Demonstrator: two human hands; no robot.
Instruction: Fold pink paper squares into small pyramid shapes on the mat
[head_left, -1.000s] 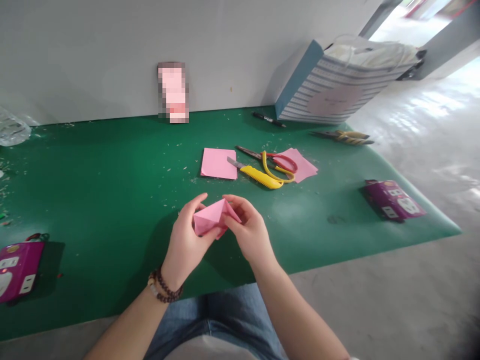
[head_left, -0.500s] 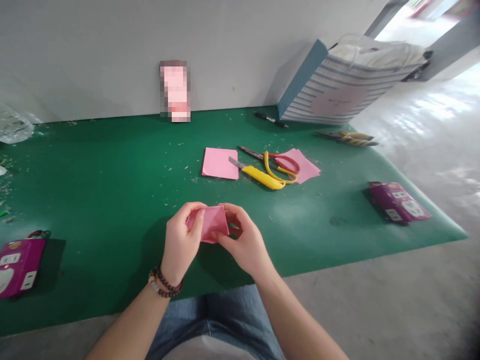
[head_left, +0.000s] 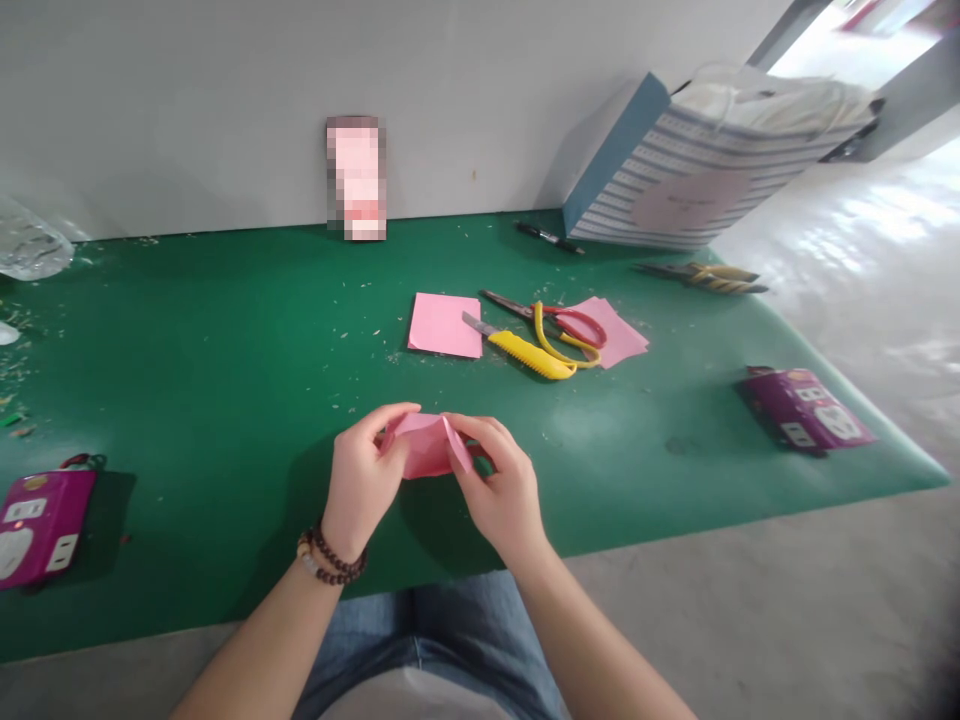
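A folded piece of pink paper (head_left: pixel 426 446) is held between both hands above the green table. My left hand (head_left: pixel 366 475) pinches its left end with thumb and fingers. At the right end, my right hand (head_left: pixel 501 480) grips a raised flap between thumb and fingers. Beyond the hands lies a stack of pink paper squares (head_left: pixel 444 325), with the blade tip of a yellow-handled knife (head_left: pixel 531 354) over its right edge. Scissors with red and yellow handles (head_left: pixel 574 328) rest partly on more pink paper sheets (head_left: pixel 624 335).
Purple power strips sit at the left (head_left: pixel 46 525) and right (head_left: pixel 814 408). A black pen (head_left: pixel 549 238), pliers (head_left: pixel 705 276) and a striped paper bag (head_left: pixel 675 180) are at the back right. A blurred upright object (head_left: pixel 357 180) leans on the wall. Clear plastic (head_left: pixel 34 240) stands back left.
The right end of the pink paper now stands up as a flap, and my right hand has shifted slightly right. The camera view has shifted a little.
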